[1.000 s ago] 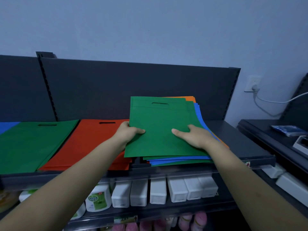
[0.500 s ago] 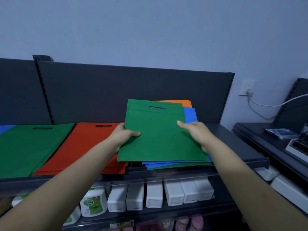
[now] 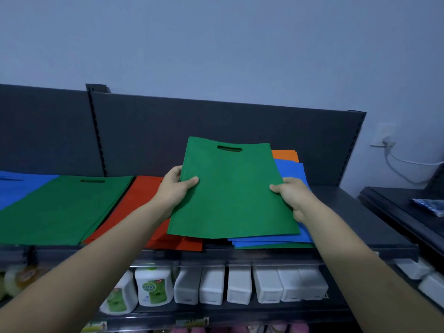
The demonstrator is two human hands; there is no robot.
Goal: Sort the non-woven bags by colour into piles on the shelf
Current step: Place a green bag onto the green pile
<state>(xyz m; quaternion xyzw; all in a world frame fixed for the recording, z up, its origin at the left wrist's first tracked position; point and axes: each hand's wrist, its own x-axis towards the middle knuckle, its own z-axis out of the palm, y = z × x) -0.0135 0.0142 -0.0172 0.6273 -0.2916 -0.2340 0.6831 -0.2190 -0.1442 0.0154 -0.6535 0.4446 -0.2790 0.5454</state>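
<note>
1. The shelf (image 3: 360,212) carries our sorted piles on the left: a blue pile (image 3: 19,186) at the far edge, a green pile (image 3: 60,207) beside it, then a red pile (image 3: 144,200); the unsorted stack (image 3: 293,169) lies on the right, showing blue and orange layers
2. The green bag (image 3: 230,193) hangs tilted above the unsorted stack, handle slot away from us, its left corner over the red pile; we judge it belongs on the green pile, past the red one
3. To do this well, we carry it flat and taut over the red pile without brushing it, match slot end to slot end, and lay it square on the green pile; the fabric looks thin, so one-handed it would likely sag
4. Our left hand (image 3: 173,188) pinches the bag's left edge and our right hand (image 3: 293,195) its right edge, hands apart by the bag's width, forearms stretched forward
5. The left thumb (image 3: 189,182) and the right thumb (image 3: 276,187) lie on top of the fabric; the fingers beneath are hidden
</note>
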